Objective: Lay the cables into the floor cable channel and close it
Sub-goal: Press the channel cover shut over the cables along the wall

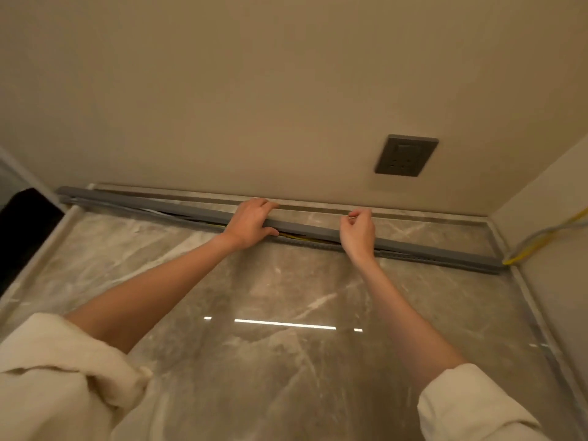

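Polished marble floor (286,297) met the far wall; both hands — left hand (251,222) clasping, right hand (358,230) curled — pressed the grey channel cover (305,229) down over yellow cables (297,237), seemingly to snap it shut.

The left hand (249,222) and right hand (358,232) cover parts of the channel (305,229). Under its lid only slivers of cable (302,239) show. The yellow cable (541,240) runs off the right edge. Socket (406,155) details are blurred.
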### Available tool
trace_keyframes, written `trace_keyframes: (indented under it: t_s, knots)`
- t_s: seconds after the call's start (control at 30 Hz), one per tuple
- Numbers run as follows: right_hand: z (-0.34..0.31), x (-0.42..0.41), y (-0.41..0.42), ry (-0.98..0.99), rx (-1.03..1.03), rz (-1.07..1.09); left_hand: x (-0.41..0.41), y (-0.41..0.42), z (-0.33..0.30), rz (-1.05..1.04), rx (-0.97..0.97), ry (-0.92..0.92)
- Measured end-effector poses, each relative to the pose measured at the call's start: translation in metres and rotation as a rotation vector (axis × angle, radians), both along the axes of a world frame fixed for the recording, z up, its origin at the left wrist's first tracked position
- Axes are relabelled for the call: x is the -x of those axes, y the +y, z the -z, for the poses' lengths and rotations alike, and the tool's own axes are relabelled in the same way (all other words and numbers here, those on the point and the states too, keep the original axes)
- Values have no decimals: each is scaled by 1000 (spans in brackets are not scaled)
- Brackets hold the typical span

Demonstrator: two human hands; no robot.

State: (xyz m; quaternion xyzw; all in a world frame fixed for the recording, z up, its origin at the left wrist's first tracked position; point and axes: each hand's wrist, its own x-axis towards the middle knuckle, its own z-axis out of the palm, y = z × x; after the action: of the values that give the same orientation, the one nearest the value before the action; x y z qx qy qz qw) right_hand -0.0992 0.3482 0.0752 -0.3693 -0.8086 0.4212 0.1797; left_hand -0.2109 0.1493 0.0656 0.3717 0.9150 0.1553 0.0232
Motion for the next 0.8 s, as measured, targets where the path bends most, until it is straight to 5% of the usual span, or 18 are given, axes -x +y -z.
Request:
trace_keyframes:
  t_s: [0.8]
  knots:
    - [-4, 175, -248, -137, -546, -1093, 143, -286, -13, -313, 34, -48]
